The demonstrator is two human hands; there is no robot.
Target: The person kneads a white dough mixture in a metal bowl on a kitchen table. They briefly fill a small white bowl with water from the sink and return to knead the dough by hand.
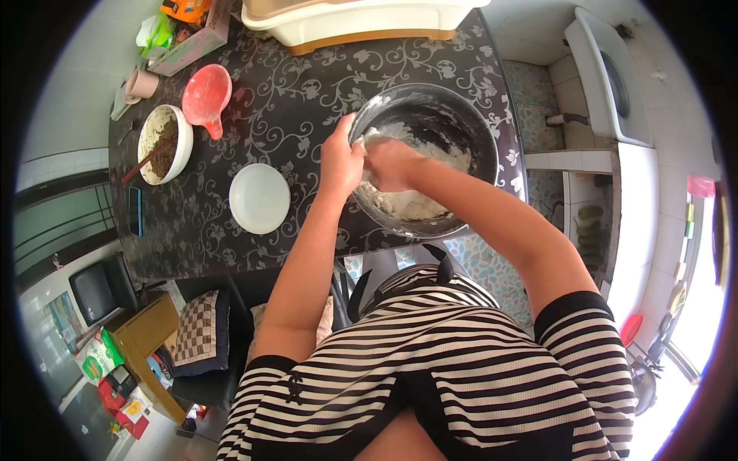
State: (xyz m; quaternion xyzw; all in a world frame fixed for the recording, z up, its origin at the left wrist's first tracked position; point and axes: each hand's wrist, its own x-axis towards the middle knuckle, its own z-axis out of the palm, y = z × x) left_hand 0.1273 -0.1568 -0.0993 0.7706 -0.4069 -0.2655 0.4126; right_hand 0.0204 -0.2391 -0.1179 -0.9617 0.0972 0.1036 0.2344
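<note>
A large dark metal pot (424, 106) stands at the table's front right corner, its inner wall smeared with flour. Floury dough (412, 204) lies in its bottom, part loose and crumbly. My left hand (341, 158) grips the pot's left rim, thumb towards the inside. Inside the pot, against the left wall, my right hand (392, 164) presses into the dough with curled fingers. Its fingertips are hidden, so whether it grasps a lump is unclear. Left of the pot sits a white bowl (259, 199) with a pale, bare-looking inside.
On the patterned table (300, 127), a white bowl of dark filling (164, 144) holds chopsticks (151, 158). Near it are a floury red ladle-shaped scoop (207, 95), a pink mug (141, 86) and a phone (135, 211). A cream plastic container (363, 23) stands at the far edge.
</note>
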